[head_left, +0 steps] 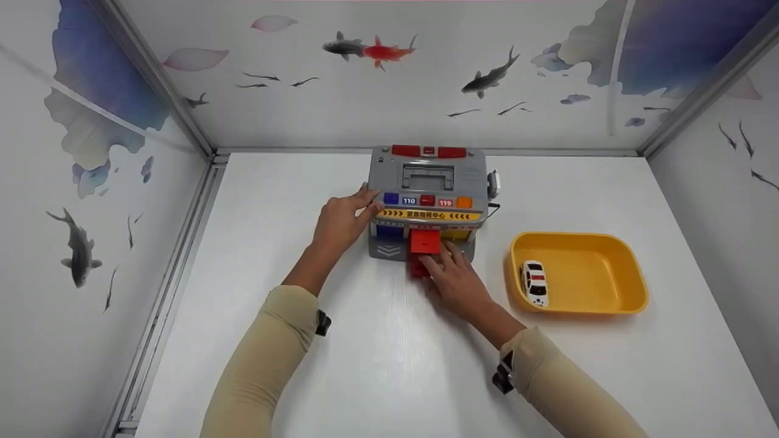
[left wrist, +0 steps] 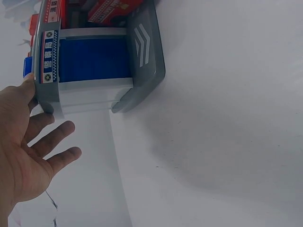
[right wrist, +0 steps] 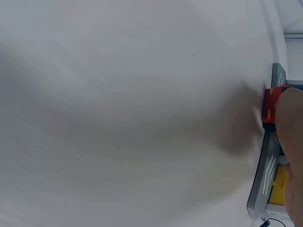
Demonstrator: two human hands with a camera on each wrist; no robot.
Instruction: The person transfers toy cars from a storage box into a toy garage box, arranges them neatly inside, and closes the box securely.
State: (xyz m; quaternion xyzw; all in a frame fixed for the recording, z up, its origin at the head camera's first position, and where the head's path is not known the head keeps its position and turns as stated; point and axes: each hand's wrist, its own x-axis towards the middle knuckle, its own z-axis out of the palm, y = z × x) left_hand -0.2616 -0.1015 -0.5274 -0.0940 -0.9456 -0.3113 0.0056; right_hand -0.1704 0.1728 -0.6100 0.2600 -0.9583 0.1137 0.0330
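The fingers and thumb of the right hand (head_left: pixel 459 283) are bent and clamped on a red plastic toy vehicle with yellow markings (right wrist: pixel 269 103); the exact contact is partly hidden. The vehicle sits at the middle bay of a grey plastic toy station (head_left: pixel 389 176) and projects past the front edge of its base. A square red plastic panel (head_left: pixel 425 241) stands out just above the vehicle.

The left hand (head_left: pixel 344 222) touches the station's upper left corner—near a square blue plastic button (head_left: pixel 391 198)—with its lower fingers extended and apart beside the side wall. A rectangular blue plastic door (left wrist: pixel 94 59) covers the left bay; a yellow plastic door (right wrist: pixel 278 187) is at the right bay.

The station stands toward the far edge of a smooth white desk (head_left: pixel 365 365). To its right, nearer the person, rests a rounded rectangular yellow plastic basin (head_left: pixel 584 277). Inside, along the left wall, is a white toy car with black windows (head_left: pixel 534 283). White panels printed with fish (head_left: pixel 426 115) enclose the desk.
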